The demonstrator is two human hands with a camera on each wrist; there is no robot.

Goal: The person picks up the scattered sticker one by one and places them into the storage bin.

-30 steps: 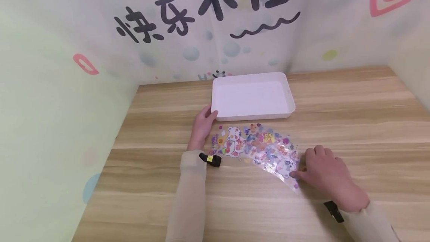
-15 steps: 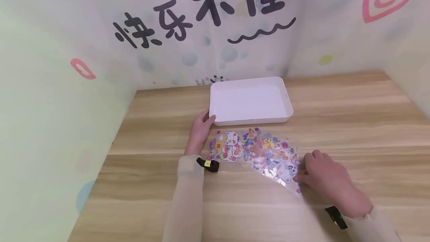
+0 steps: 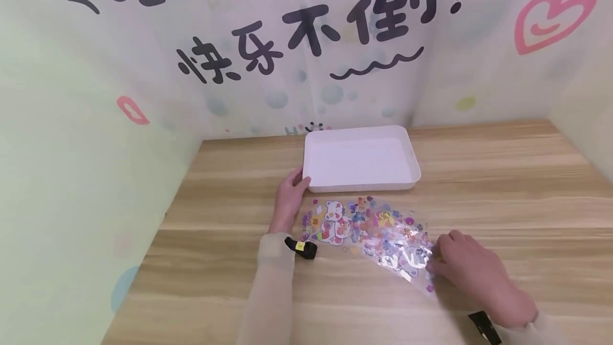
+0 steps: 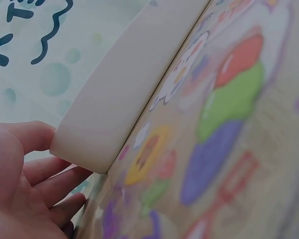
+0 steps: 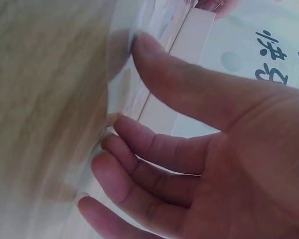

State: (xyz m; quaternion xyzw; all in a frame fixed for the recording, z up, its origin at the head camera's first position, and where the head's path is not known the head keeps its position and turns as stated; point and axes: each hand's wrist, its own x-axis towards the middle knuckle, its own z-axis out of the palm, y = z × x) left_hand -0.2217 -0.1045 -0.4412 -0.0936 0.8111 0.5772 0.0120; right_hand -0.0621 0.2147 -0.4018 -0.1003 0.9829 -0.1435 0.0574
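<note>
My left hand grips the near left corner of a shallow white tray; in the left wrist view the thumb lies at the rim and the fingers curl below the tray wall. Just in front of the tray lie clear sticker sheets, printed with white bears and small colourful figures, overlapping in a fan. At their right end my right hand pinches the edge. Seen from the right wrist, the thumb presses on the clear film and curled fingertips sit at its edge.
Under everything is a wood-grain table. A printed curtain wall with black lettering rises directly behind the tray, and a pale wall closes off the left side. Both wrists wear black straps.
The head view has tilted up. My right thumb has slid slightly right towards the fingers, and the sheets' right end has shifted with it, its glare changing. The left hand stays on the tray.
</note>
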